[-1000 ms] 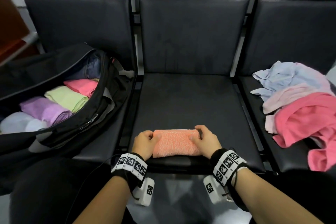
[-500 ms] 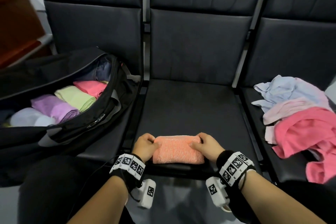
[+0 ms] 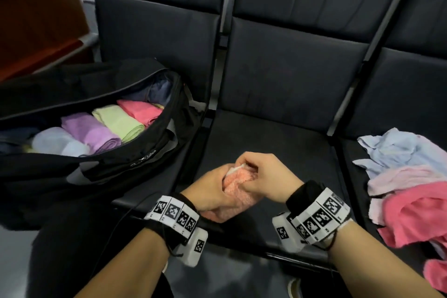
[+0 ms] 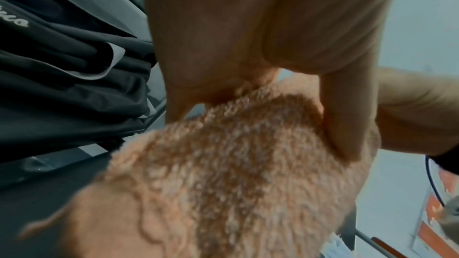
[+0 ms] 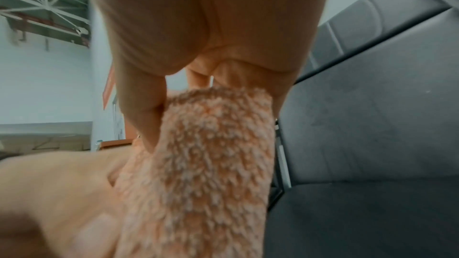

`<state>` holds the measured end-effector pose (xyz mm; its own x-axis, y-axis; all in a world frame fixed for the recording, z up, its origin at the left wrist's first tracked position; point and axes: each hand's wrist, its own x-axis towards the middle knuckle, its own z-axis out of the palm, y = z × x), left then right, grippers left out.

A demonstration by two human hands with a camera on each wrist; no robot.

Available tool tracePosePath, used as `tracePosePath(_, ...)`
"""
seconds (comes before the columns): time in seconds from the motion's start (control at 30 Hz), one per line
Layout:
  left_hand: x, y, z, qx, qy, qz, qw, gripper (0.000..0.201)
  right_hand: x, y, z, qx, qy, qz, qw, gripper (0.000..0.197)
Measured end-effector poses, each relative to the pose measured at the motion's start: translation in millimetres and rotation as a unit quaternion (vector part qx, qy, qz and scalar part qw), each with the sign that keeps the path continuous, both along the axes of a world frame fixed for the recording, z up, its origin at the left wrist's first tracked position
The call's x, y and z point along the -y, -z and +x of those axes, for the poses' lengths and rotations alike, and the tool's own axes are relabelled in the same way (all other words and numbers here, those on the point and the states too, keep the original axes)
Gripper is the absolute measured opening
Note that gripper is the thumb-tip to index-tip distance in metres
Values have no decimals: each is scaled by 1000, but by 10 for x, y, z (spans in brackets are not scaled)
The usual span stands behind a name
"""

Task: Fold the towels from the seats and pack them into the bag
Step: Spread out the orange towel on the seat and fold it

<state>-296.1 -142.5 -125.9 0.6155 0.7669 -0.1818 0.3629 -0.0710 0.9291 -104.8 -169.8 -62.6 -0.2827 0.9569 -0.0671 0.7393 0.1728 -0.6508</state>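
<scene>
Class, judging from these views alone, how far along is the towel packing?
Done: folded towels, including purple, green and pink, lie in the open bag. In hand: both the left hand and right hand grip the orange towel. Left: a loose pile on the right seat.

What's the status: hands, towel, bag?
Left hand and right hand grip peach towel. Bag open, partly packed. Path clear.

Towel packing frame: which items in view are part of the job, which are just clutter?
Part of the job:
- orange towel, held by left hand and right hand
- black bag with folded towels inside
- unfolded towel pile on the right seat
- middle seat

Just lying about:
- brown box, far left
</scene>
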Motion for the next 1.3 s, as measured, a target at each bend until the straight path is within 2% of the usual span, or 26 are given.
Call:
tracePosePath(0.13, -181, -87, -194, 80, -20, -47, 995, 54, -287, -204, -215, -41, -40, 21, 998, 36)
tracePosePath(0.23, -387, -230, -425, 113, -96, -22, 989, 45, -605, -243, -405, -97, -2, 44, 994, 52)
tracePosePath(0.3, -522, -313, -611, 156, -160, -28, 974, 42, -812, -230, -553, -118, 28, 16, 992, 63)
tracePosePath(0.37, -641, -393, -789, 196, -207, -33, 958, 47, -995, -170, -718, -168, 19, -54, 984, 67)
tracePosePath(0.43, -770, -468, -949, 216, -243, -31, 945, 51, -1164, -104, -917, -208, -5, -108, 972, 66)
tracePosePath(0.53, -998, -505, -1168, 232, -278, -59, 930, 45, -1487, -30, -1207, -223, -17, -125, 967, 54)
tracePosePath(0.7, -1353, -417, -1523, 217, -332, -142, 907, 61, -2089, 68, -1590, -247, -5, -167, 955, 44)
tracePosePath(0.77, -1510, -394, -1650, 233, -356, -160, 891, 57, -2325, 77, -1732, -223, -20, -152, 963, 48)
tracePosePath(0.87, -1786, -335, -1835, 267, -417, -199, 846, 48, -2754, 26, -1849, -146, 4, 9, 989, 58)
tracePosePath(0.93, -1954, -251, -1930, 266, -460, -232, 815, 44, -3071, -17, -1855, -11, 17, 131, 991, 66)
tracePosePath(0.97, -2016, -199, -1957, 259, -476, -259, 800, 41, -3207, -18, -1848, 66, 18, 149, 986, 69)
tracePosePath(1.03, -2095, -79, -1980, 235, -488, -325, 775, 39, -3416, 38, -1840, 150, 13, 92, 984, 73)
tracePosePath(1.1, -2132, 26, -1979, 224, -496, -364, 756, 38, -3537, 124, -1853, 137, 16, 11, 990, 72)
tracePosePath(1.17, -2168, 112, -1974, 222, -501, -368, 751, 38, -3618, 172, -1841, 116, 43, 4, 992, 65)
tracePosePath(1.3, -2273, 149, -1975, 220, -509, -351, 755, 37, -3696, 142, -1772, 110, 76, 24, 991, 36)
